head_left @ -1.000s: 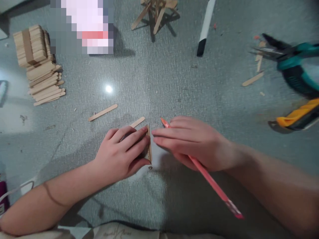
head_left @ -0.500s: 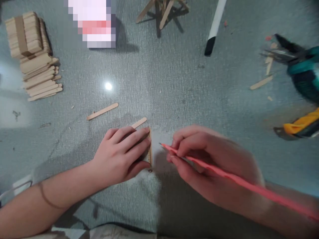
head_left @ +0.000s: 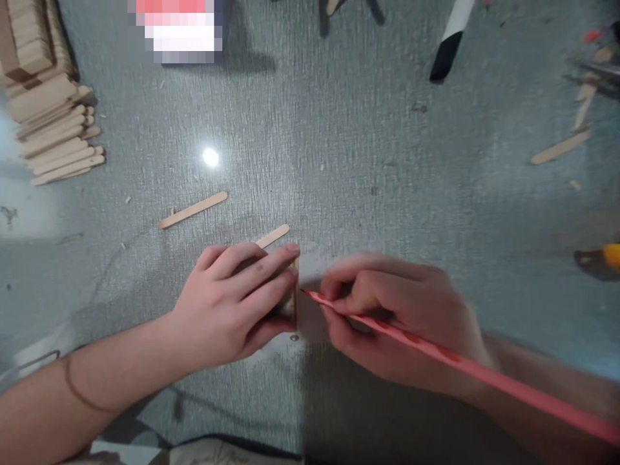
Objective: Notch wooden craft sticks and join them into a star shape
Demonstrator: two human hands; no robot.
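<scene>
My left hand point(head_left: 237, 300) lies flat, fingers together, pressing down on a small bundle of craft sticks point(head_left: 291, 302); only the bundle's right edge and one stick end point(head_left: 274, 236) poke out from under it. My right hand point(head_left: 392, 316) grips a long red pencil point(head_left: 465, 368) in a writing hold. The pencil's tip touches or nearly touches the right edge of the bundle, just beside my left fingertips.
A loose craft stick point(head_left: 192, 210) lies left of centre on the grey mat point(head_left: 339, 161). A stack of craft sticks point(head_left: 46, 110) sits at far left. A black-and-white marker point(head_left: 448, 42) lies top right, stick offcuts point(head_left: 562, 147) at right, a yellow tool point(head_left: 611, 255) at the right edge.
My right hand turned the pencil into a writing grip and brought its tip leftward to the bundle's edge. The left hand stayed put. The view shifted down.
</scene>
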